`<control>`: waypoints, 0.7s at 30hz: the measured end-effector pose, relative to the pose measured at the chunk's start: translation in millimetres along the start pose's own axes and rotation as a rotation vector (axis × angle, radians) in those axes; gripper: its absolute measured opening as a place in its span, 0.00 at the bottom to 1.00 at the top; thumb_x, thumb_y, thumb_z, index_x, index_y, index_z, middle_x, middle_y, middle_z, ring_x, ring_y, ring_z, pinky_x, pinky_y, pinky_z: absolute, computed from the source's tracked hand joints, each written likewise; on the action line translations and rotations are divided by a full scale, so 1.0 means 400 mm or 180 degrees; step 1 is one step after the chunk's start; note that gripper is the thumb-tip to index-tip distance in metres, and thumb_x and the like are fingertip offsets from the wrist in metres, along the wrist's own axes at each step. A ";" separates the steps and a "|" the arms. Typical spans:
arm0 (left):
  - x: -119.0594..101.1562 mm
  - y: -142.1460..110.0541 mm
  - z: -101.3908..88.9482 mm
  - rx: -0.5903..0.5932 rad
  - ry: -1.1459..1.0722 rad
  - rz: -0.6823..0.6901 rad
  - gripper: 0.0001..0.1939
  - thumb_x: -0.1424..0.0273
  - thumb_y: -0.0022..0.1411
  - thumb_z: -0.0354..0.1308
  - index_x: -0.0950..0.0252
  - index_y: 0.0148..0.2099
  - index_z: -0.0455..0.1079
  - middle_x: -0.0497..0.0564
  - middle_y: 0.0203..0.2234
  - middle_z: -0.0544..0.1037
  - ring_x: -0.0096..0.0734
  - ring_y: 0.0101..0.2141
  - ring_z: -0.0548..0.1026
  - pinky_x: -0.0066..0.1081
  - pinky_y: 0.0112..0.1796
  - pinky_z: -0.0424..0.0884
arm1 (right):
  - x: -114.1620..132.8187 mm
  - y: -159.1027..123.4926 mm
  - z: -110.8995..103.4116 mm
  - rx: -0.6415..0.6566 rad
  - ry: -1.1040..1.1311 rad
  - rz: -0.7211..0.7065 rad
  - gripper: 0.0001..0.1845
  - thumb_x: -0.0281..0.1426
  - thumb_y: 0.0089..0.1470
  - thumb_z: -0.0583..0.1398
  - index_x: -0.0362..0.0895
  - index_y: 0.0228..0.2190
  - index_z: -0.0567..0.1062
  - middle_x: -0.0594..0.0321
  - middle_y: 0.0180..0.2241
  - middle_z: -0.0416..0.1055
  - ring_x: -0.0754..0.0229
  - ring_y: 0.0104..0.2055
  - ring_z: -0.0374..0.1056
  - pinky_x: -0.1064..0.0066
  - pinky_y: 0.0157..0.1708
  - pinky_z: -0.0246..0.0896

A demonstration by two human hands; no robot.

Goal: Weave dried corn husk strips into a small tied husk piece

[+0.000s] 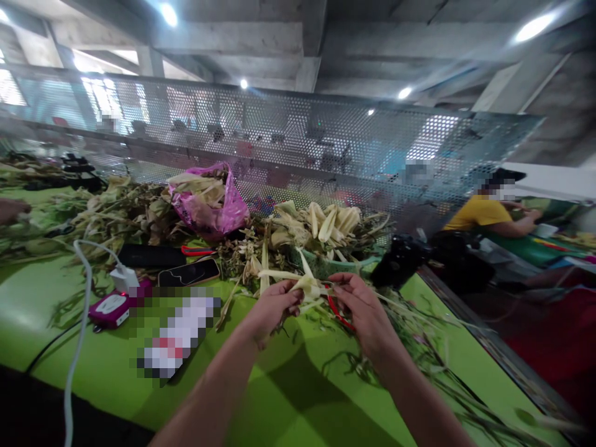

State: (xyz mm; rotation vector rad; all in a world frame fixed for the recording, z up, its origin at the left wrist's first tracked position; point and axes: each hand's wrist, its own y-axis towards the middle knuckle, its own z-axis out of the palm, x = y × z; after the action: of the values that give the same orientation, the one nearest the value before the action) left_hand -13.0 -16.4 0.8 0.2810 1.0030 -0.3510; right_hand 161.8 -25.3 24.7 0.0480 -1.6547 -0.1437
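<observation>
Above the green table (279, 391), near its edge, we find both hands at work on one pale husk (308, 288), held up between them just in front of a green basin (352, 267). Left hand (277, 305): thumb and fingers pinching the husk's near side. Right hand (365, 310): fingertips drawn together on the opposite end. A red-handled tool (336, 312) shows beside the right palm; whether gripped or merely lying behind, we cannot tell. Loose ends of husk stick out upward and to the left. We judge the step in hand to be shaping or tying this piece, though the fine fingerwork is too small to read. The next move, in our view, calls for a steady left pinch while the right fingers manage the free end without tearing it. Beyond: more husks (338, 222) heaped in the basin, a pink bag (209, 214) of similar stuff leftward.
</observation>
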 end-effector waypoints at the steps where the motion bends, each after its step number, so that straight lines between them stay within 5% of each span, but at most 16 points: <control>1: -0.001 0.000 -0.001 -0.0022 -0.0074 0.0002 0.13 0.67 0.50 0.62 0.69 0.36 0.69 0.44 0.24 0.62 0.16 0.21 0.54 0.23 0.27 0.55 | 0.000 0.004 -0.006 -0.0022 -0.0097 -0.0046 0.13 0.37 0.49 0.60 0.46 0.37 0.69 0.71 0.21 0.60 0.66 0.21 0.54 0.74 0.21 0.48; 4: -0.004 -0.002 -0.003 -0.0067 0.0256 0.0040 0.10 0.70 0.53 0.58 0.69 0.37 0.69 0.46 0.25 0.64 0.17 0.22 0.56 0.23 0.27 0.55 | 0.002 0.012 -0.020 0.0238 -0.0596 -0.0062 0.12 0.39 0.50 0.59 0.45 0.35 0.73 0.67 0.23 0.66 0.63 0.25 0.61 0.72 0.26 0.54; 8: 0.004 -0.003 0.002 -0.0038 0.1323 0.0264 0.11 0.77 0.53 0.51 0.67 0.38 0.70 0.48 0.27 0.67 0.23 0.27 0.61 0.24 0.28 0.57 | 0.005 0.013 -0.028 0.0368 -0.1128 -0.0253 0.17 0.46 0.51 0.58 0.46 0.32 0.78 0.59 0.36 0.75 0.52 0.42 0.67 0.65 0.43 0.58; 14: 0.016 -0.007 0.019 0.0381 0.1613 0.0308 0.12 0.79 0.53 0.48 0.67 0.38 0.68 0.49 0.30 0.67 0.27 0.31 0.64 0.26 0.32 0.61 | -0.006 0.003 -0.009 0.0418 -0.0114 0.0230 0.18 0.45 0.45 0.64 0.43 0.31 0.76 0.61 0.29 0.75 0.59 0.29 0.68 0.68 0.32 0.62; 21: -0.009 -0.028 0.031 0.0458 0.1450 0.0134 0.11 0.70 0.57 0.53 0.66 0.43 0.69 0.50 0.34 0.70 0.29 0.36 0.64 0.28 0.39 0.60 | -0.008 0.007 -0.006 -0.0283 0.0457 0.0110 0.15 0.41 0.42 0.67 0.45 0.30 0.74 0.63 0.27 0.74 0.59 0.29 0.68 0.67 0.33 0.65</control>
State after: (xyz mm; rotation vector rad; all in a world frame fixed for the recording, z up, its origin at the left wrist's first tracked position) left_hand -10.0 -30.6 9.6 0.5271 1.4190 -0.3279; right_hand 164.5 -22.3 22.0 -0.0370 -1.5035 -0.1831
